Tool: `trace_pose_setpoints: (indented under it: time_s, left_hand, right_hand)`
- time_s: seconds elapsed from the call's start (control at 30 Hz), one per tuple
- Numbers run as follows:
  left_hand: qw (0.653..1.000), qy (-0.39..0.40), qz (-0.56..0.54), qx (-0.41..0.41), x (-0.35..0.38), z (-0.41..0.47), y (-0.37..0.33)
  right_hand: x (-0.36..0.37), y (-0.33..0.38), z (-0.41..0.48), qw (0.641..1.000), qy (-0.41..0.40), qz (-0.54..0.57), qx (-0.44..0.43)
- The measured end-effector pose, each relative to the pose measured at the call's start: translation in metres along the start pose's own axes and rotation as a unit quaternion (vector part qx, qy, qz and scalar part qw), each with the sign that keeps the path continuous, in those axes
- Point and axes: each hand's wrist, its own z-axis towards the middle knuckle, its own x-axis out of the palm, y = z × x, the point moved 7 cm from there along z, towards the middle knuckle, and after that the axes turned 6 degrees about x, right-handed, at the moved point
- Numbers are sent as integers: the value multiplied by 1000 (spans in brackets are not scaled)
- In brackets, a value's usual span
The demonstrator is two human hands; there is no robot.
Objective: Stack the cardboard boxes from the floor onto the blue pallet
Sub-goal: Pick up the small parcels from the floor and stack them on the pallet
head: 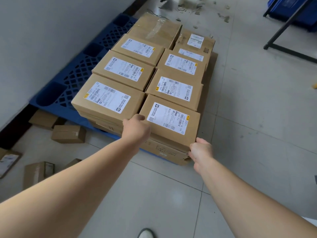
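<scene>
boxes (pixel 123 69) cover blue pallet (pixel 75 74) on grey tiled floor (pixel 154 194) beside wall (pixel 42 31).

1. Pallet (pixel 73 78), 10 o'clock: solid blue, diamond lattice pattern.
2. Nearest box (pixel 171 140), centre: tan cardboard. Its label (pixel 169 118) is white with black barcodes and a yellow corner mark.
3. Stacked boxes (pixel 123 69), 12 o'clock: same tan, same white labels.
4. Loose boxes (pixel 68 133), 8 o'clock: brown.
5. Floor (pixel 248 117): pale grey tiles, darker joint lines.
6. Wall (pixel 42 31), 10 o'clock: off-white, with black skirting (pixel 12 134).
7. Frame (pixel 283 26), 2 o'clock: black, with a blue bin (pixel 300 16) behind it.
</scene>
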Motion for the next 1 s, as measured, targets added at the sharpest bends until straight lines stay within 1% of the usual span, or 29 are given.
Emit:
trace_pose_setpoints:
  time_s: [0.1,0.27,0.37,0.47,0.53,0.63,0.73,1.0]
  left_hand:
    - [1000,5,-15,7,-5,2,2]
    - [998,21,-62,8,-20,0,-2]
    - [997,10,-75,-2,-37,0,-1]
    - [995,-7,-90,-37,-46,3,14]
    - [992,17,-103,-65,-42,5,24]
    - [985,59,-135,-91,-33,2,29]
    - [978,75,-174,-83,-28,-1,20]
    - [966,57,-240,-81,-20,2,11]
  right_hand:
    - [0,7,-3,999,-1,-29,-17]
    - [8,33,-13,998,-16,-33,-60]
    - [16,38,-16,998,-22,-33,-52]
    - [16,33,-15,998,-55,-27,-22]
    - [17,29,-15,998,-67,-16,-2]
    - [21,31,-18,998,-69,-11,1]
    - [21,32,-20,997,-73,-7,-8]
    - [29,32,-15,998,-65,13,-17]
